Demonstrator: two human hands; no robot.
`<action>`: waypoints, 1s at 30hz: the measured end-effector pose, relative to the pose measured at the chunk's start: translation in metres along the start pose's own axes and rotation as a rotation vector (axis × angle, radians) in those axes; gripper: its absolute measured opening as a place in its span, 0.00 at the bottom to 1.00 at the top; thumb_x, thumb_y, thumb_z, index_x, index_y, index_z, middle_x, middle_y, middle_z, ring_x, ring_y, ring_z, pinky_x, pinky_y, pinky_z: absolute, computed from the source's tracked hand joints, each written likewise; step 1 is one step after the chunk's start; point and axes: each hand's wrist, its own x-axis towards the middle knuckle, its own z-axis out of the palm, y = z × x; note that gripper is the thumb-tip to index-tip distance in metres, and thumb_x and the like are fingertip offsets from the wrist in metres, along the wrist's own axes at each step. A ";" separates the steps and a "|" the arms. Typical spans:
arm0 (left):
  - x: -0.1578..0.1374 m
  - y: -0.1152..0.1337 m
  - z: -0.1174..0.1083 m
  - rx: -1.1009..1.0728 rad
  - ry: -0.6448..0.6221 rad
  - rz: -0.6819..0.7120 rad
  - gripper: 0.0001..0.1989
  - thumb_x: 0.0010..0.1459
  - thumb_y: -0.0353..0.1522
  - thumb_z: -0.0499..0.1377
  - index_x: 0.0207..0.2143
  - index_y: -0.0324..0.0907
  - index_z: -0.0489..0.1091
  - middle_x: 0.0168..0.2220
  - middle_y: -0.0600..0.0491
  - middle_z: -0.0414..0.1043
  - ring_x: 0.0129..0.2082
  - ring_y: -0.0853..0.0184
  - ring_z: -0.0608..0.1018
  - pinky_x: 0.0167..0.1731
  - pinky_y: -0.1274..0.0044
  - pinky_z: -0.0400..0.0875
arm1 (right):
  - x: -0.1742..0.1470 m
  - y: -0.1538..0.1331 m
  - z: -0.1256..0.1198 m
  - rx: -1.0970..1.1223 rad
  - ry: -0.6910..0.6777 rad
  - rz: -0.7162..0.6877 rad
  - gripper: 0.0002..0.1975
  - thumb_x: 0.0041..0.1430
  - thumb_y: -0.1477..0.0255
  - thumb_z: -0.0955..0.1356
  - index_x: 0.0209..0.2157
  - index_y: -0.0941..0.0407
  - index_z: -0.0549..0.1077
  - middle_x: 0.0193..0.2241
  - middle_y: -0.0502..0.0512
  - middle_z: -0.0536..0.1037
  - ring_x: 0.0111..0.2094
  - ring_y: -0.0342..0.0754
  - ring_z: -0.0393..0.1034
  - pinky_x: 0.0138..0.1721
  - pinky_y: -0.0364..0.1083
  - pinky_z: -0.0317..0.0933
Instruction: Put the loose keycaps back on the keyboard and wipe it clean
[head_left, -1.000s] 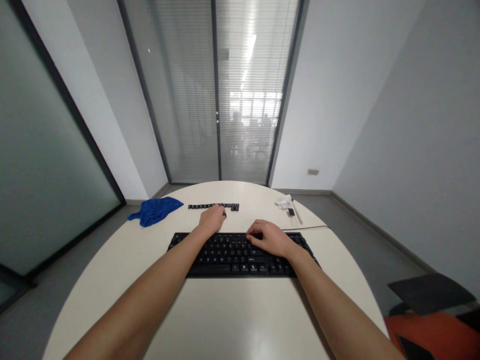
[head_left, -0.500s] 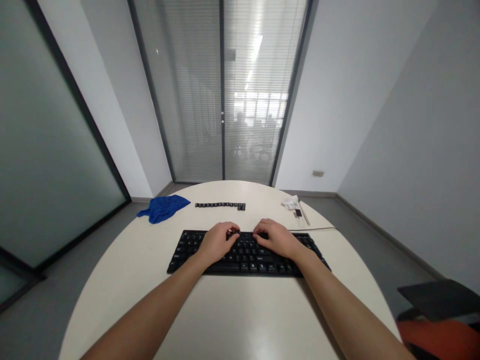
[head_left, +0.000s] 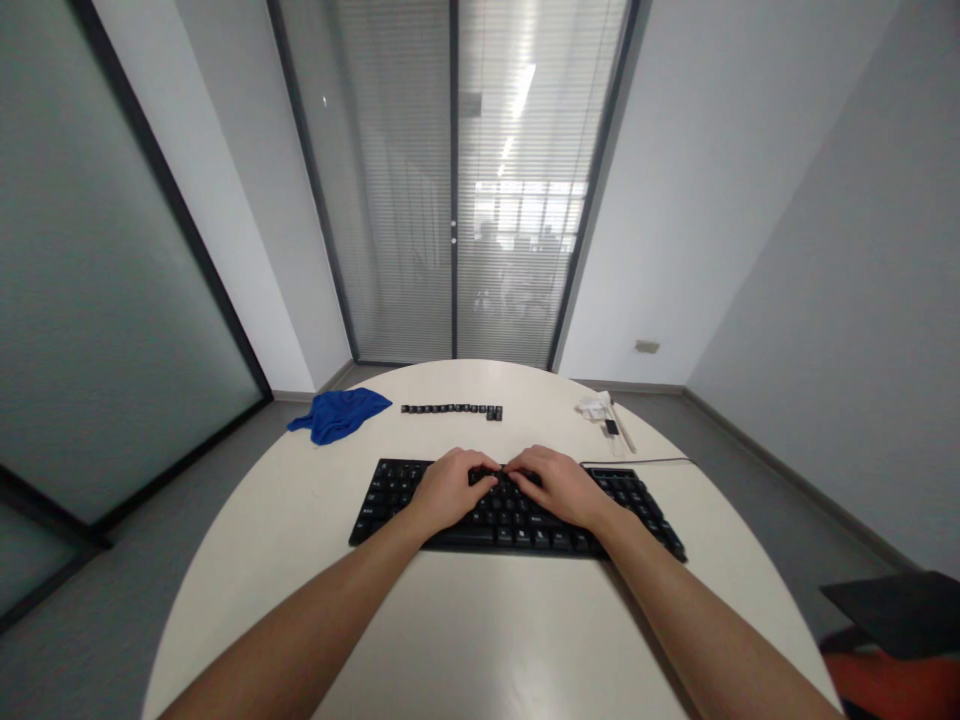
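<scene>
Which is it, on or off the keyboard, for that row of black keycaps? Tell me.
Off: the row of black keycaps lies on the table beyond the keyboard, pale table showing between them.

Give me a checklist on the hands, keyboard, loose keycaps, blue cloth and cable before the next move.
1. Left hand at the keyboard: ok.
2. Right hand at the keyboard, beside the left: ok.
3. Anything pinched in either hand: cannot tell, fingertips too small and partly hidden.
4. Loose keycaps lined up beyond the keyboard, apart from the hands: ok.
5. Blue cloth off the keyboard: ok.
6. Cable away from both hands: ok.
</scene>
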 end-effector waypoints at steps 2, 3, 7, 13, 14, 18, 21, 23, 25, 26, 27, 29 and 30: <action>0.000 0.000 0.000 0.004 -0.010 0.018 0.09 0.60 0.34 0.62 0.42 0.49 0.79 0.43 0.55 0.80 0.46 0.61 0.77 0.50 0.71 0.69 | 0.000 0.000 0.000 0.019 0.001 0.013 0.08 0.66 0.72 0.66 0.42 0.54 0.77 0.36 0.54 0.79 0.39 0.49 0.72 0.42 0.47 0.64; 0.000 0.000 0.000 0.007 -0.013 0.025 0.09 0.60 0.34 0.62 0.42 0.49 0.79 0.43 0.56 0.80 0.46 0.61 0.77 0.50 0.71 0.69 | 0.000 0.000 0.000 0.029 0.002 0.018 0.08 0.66 0.72 0.66 0.41 0.54 0.77 0.36 0.54 0.79 0.39 0.49 0.72 0.42 0.47 0.64; 0.001 0.001 0.000 0.024 -0.013 0.022 0.09 0.62 0.35 0.60 0.41 0.48 0.80 0.43 0.56 0.81 0.46 0.61 0.77 0.49 0.71 0.70 | 0.000 0.002 0.001 0.058 0.015 0.032 0.08 0.65 0.72 0.66 0.41 0.54 0.78 0.34 0.54 0.79 0.38 0.49 0.71 0.41 0.47 0.64; 0.002 0.001 0.001 0.010 -0.016 -0.016 0.09 0.62 0.35 0.60 0.41 0.48 0.79 0.42 0.55 0.81 0.44 0.62 0.79 0.49 0.72 0.70 | 0.000 0.005 0.004 0.067 0.020 0.026 0.08 0.65 0.71 0.66 0.40 0.54 0.78 0.33 0.54 0.78 0.37 0.49 0.71 0.40 0.47 0.63; 0.002 0.001 0.001 0.003 -0.015 -0.023 0.08 0.61 0.35 0.60 0.41 0.48 0.79 0.41 0.55 0.81 0.43 0.62 0.79 0.48 0.73 0.70 | 0.000 0.005 0.004 0.066 0.020 0.025 0.08 0.65 0.71 0.66 0.40 0.54 0.78 0.33 0.54 0.78 0.37 0.49 0.71 0.40 0.47 0.63; 0.003 0.001 0.001 -0.011 -0.007 -0.028 0.08 0.62 0.36 0.60 0.41 0.47 0.79 0.39 0.55 0.81 0.40 0.63 0.79 0.45 0.74 0.71 | 0.000 0.005 0.004 0.064 0.024 0.024 0.08 0.65 0.71 0.66 0.40 0.54 0.78 0.33 0.54 0.79 0.37 0.49 0.71 0.40 0.46 0.63; 0.003 0.000 0.001 -0.025 -0.005 -0.005 0.08 0.62 0.35 0.60 0.41 0.47 0.79 0.41 0.55 0.81 0.43 0.63 0.79 0.47 0.74 0.70 | 0.000 0.004 0.003 0.063 0.026 0.025 0.08 0.65 0.71 0.66 0.40 0.54 0.78 0.33 0.54 0.79 0.37 0.48 0.71 0.40 0.46 0.63; 0.003 0.000 0.001 -0.034 -0.005 0.007 0.08 0.63 0.34 0.60 0.40 0.47 0.79 0.42 0.56 0.80 0.45 0.63 0.79 0.49 0.73 0.70 | 0.000 0.004 0.003 0.062 0.027 0.024 0.08 0.65 0.72 0.66 0.40 0.54 0.78 0.33 0.54 0.79 0.36 0.49 0.71 0.40 0.46 0.63; 0.003 0.000 0.001 -0.037 -0.010 0.014 0.07 0.63 0.34 0.60 0.40 0.47 0.79 0.42 0.55 0.80 0.45 0.63 0.78 0.49 0.73 0.70 | 0.000 0.003 0.003 0.063 0.029 0.021 0.07 0.64 0.72 0.66 0.40 0.54 0.78 0.33 0.53 0.79 0.37 0.49 0.71 0.40 0.46 0.63; 0.003 0.000 0.001 -0.037 -0.014 0.017 0.07 0.63 0.34 0.60 0.40 0.47 0.79 0.42 0.55 0.80 0.45 0.63 0.79 0.49 0.73 0.70 | 0.000 0.003 0.003 0.065 0.030 0.018 0.07 0.64 0.72 0.67 0.40 0.54 0.78 0.33 0.53 0.79 0.37 0.49 0.71 0.40 0.46 0.63; 0.003 0.001 0.000 -0.036 -0.021 0.018 0.07 0.63 0.34 0.60 0.40 0.47 0.79 0.42 0.55 0.80 0.45 0.63 0.79 0.50 0.73 0.70 | 0.000 0.003 0.003 0.068 0.031 0.014 0.07 0.64 0.72 0.67 0.40 0.54 0.78 0.33 0.53 0.79 0.37 0.48 0.71 0.40 0.46 0.63; 0.003 0.002 0.000 -0.033 -0.033 0.016 0.08 0.63 0.34 0.60 0.41 0.47 0.79 0.43 0.55 0.81 0.45 0.63 0.79 0.50 0.73 0.70 | 0.000 0.003 0.003 0.074 0.030 0.007 0.07 0.64 0.72 0.67 0.40 0.53 0.78 0.33 0.53 0.79 0.37 0.48 0.71 0.40 0.46 0.63; 0.004 0.002 -0.001 -0.032 -0.035 0.012 0.08 0.63 0.34 0.60 0.41 0.47 0.79 0.43 0.55 0.81 0.46 0.63 0.79 0.50 0.73 0.70 | 0.000 0.003 0.003 0.075 0.030 0.004 0.07 0.64 0.72 0.67 0.40 0.53 0.78 0.33 0.53 0.78 0.36 0.48 0.71 0.40 0.46 0.63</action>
